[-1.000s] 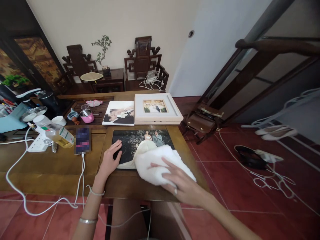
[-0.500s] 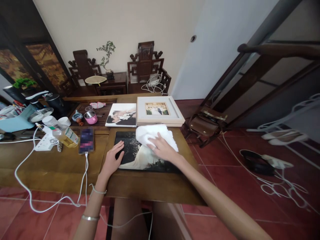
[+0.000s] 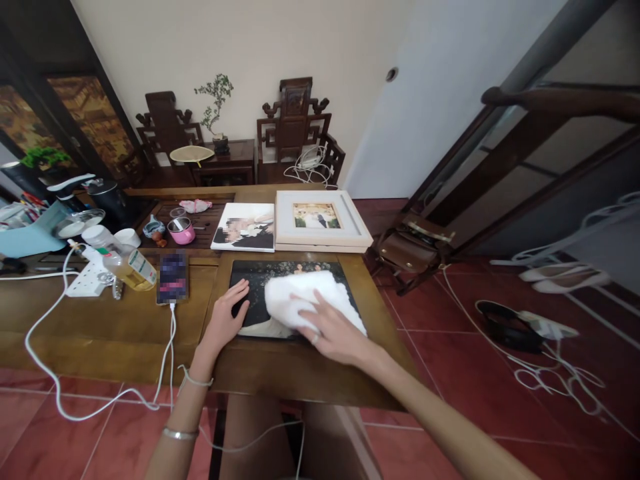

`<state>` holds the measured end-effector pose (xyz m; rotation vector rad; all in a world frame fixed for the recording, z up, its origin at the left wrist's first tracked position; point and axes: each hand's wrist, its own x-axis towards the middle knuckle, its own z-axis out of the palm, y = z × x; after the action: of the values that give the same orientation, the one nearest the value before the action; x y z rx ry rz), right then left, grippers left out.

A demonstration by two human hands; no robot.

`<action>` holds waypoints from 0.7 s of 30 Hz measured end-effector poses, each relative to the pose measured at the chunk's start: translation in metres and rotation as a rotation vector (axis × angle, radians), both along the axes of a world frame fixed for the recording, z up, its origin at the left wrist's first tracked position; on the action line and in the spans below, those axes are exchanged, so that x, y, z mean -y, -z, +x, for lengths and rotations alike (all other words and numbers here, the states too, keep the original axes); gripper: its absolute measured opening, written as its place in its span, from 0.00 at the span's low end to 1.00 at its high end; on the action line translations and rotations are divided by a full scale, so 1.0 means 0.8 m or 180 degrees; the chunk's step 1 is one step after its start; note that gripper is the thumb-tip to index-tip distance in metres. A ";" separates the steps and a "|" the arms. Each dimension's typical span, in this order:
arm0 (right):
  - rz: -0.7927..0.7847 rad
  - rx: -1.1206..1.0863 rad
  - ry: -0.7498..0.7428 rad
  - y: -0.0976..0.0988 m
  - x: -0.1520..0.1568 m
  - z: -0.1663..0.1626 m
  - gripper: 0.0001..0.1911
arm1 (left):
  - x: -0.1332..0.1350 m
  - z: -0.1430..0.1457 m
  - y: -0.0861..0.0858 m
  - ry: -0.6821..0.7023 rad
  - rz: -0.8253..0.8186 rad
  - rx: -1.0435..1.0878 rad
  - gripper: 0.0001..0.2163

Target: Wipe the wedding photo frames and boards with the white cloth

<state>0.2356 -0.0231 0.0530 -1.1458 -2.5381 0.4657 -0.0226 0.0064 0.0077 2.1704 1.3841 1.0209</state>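
Half a second ago the right hand (image 3: 336, 331) had the white towel (image 3: 311, 300) up at the far edge of the dark photo print (image 3: 255, 283); now it's dragged back toward the near edge. Fingers are spread flat, pressing down on the cloth, not gripping. Left hand (image 3: 226, 318) lies flat with fingers loosely open on the print's left edge, on the table (image 3: 125, 327).

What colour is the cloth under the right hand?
White; the cloth shows best in the head view.
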 end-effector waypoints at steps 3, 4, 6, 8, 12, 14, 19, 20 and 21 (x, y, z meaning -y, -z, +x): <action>0.0084 0.0063 0.0303 0.005 -0.062 -0.011 0.15 | -0.001 -0.001 0.001 0.0027 0.0021 0.0034 0.16; 0.0087 0.0079 0.0379 0.007 -0.081 -0.015 0.16 | -0.001 -0.001 0.002 0.0029 0.0026 0.0045 0.16; 0.0075 0.0097 0.0456 0.008 -0.110 -0.020 0.16 | -0.002 -0.002 0.003 0.0026 0.0027 0.0060 0.16; 0.0088 0.0081 0.0491 0.009 -0.123 -0.023 0.16 | -0.002 -0.002 0.004 0.0016 0.0026 0.0069 0.15; 0.0142 0.0044 0.0453 0.012 -0.091 -0.025 0.15 | -0.002 -0.001 0.004 -0.0013 0.0033 0.0071 0.15; 0.0164 -0.0033 0.0223 0.013 -0.051 -0.024 0.14 | -0.002 0.000 0.004 -0.0033 0.0026 0.0051 0.16; -0.0013 -0.0291 -0.0360 0.006 0.054 -0.019 0.11 | -0.001 0.002 0.003 -0.0051 0.0044 0.0013 0.15; -0.0080 -0.0287 -0.0437 0.003 0.066 -0.018 0.11 | -0.001 0.003 0.003 -0.0056 0.0053 0.0015 0.15; -0.0134 -0.0267 -0.0493 0.000 0.072 -0.017 0.11 | -0.001 0.003 0.003 -0.0063 0.0060 0.0017 0.15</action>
<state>0.2217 -0.0808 0.0527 -0.9269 -2.5656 0.5948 -0.0205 0.0069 0.0052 2.1700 1.4017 1.0501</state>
